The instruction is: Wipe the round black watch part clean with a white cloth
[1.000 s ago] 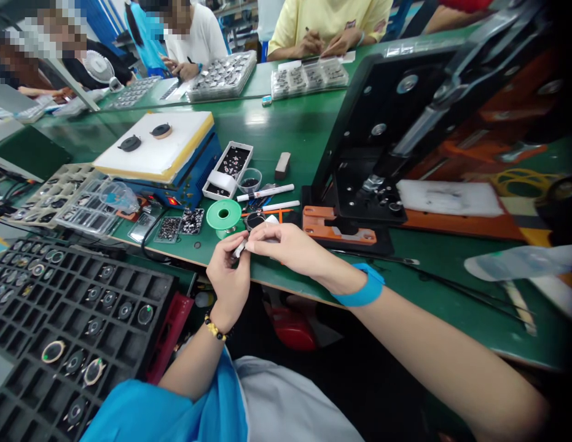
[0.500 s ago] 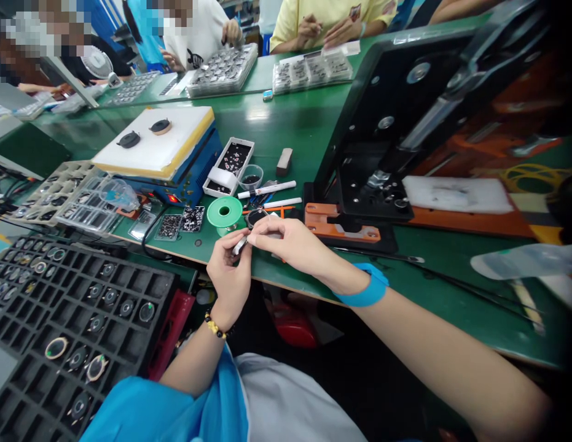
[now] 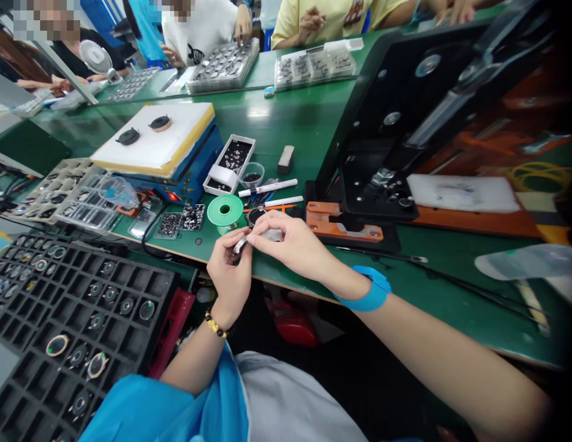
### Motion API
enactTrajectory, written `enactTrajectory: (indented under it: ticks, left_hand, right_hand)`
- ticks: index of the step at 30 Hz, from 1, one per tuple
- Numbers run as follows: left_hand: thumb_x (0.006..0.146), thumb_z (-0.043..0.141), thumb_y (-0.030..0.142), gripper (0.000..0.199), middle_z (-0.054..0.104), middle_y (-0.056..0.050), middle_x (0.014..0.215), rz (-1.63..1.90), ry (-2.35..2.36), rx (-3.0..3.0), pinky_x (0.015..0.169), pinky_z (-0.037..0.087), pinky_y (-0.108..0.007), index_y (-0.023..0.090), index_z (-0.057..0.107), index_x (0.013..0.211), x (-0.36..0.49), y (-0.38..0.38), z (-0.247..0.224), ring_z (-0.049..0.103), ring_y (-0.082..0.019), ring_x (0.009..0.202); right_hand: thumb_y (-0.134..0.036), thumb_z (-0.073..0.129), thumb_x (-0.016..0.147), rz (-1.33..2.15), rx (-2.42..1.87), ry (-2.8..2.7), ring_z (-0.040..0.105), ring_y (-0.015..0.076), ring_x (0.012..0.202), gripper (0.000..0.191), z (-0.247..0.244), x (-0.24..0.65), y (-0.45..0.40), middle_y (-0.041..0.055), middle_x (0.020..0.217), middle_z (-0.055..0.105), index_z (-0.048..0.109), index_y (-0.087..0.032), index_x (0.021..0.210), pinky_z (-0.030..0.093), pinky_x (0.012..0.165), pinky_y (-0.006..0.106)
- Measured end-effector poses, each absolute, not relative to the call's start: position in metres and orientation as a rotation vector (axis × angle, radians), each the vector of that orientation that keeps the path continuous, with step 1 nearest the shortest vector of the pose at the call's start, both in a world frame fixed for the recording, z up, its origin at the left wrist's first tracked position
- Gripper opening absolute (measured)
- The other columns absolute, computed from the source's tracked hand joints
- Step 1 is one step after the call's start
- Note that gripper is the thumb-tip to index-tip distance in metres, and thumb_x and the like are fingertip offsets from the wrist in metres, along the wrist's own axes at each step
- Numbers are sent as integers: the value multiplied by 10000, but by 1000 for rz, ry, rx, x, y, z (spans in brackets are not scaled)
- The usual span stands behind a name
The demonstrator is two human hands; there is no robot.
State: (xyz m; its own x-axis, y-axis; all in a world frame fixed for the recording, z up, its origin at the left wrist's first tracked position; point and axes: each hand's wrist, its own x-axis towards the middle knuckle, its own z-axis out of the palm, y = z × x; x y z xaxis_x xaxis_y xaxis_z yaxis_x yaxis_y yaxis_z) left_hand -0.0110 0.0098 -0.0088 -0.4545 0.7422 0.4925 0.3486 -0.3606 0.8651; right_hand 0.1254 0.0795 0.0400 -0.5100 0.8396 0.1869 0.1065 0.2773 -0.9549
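My left hand [image 3: 229,264] is closed around a small silvery watch part [image 3: 240,245], held between thumb and fingers just over the bench's front edge. My right hand [image 3: 292,242] meets it there, thumb and forefinger pinched together at the part's upper end. Whatever sits between those right fingertips is too small to make out. Right behind the hands stand a green spool [image 3: 225,212] and a round black watch piece [image 3: 257,216], partly covered by my right fingers.
Left of me lies a black compartment tray [image 3: 142,350] with watch pieces. A blue heating box [image 3: 188,169] with a white top stands behind. A black lever press [image 3: 382,129] rises at right. White pens [image 3: 270,188] and a parts box [image 3: 249,147] lie mid-bench. Co-workers sit opposite.
My hands keep almost the same pose around the small part. Across the bench, the person in yellow has parted their hands, one reaching right. The view has shifted slightly.
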Motion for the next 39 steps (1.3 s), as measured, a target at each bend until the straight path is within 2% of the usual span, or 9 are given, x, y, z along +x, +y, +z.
enactTrajectory:
  ticks: [9,19,26,32,39]
  left_hand:
    - [958,747,247,127,754,-109,1144,1885,1570,1429,896,631,-319,184,693,1054,-11,9,-7,747,-217,1106]
    - [946,740,156,121,760,-85,1144,1905,1516,1441,866,623,-253,187,696,1055,-11,10,-8,750,-179,1096]
    - [946,736,149,106,758,-88,1136,1911,1509,1501,933,633,-326,187,686,1031,-12,12,-10,752,-194,1093]
    - [939,745,137,115,759,-82,1131,1920,1507,1488,939,630,-322,186,687,1026,-12,12,-12,750,-189,1093]
    - [932,752,129,133,760,-78,1134,1910,1504,1485,939,625,-312,189,692,1034,-12,11,-11,748,-186,1093]
  right_hand:
    - [-221,706,901,1163,-820,-1860,619,189,997,93,39,125,77,23,979,664,732,-217,812,465,908,352]
    - [-193,715,912,1051,-793,-1886,609,180,1000,97,39,124,75,21,970,677,720,-203,816,467,904,347]
    - [-264,723,885,1293,-829,-1783,624,174,969,124,35,123,77,23,969,678,744,-208,777,467,906,357]
    - [-382,743,837,1502,-860,-1704,611,197,996,184,32,123,83,37,983,688,777,-211,776,460,941,382]
    - [-421,738,819,1576,-841,-1677,618,208,984,227,34,123,84,43,965,684,756,-207,745,457,964,408]
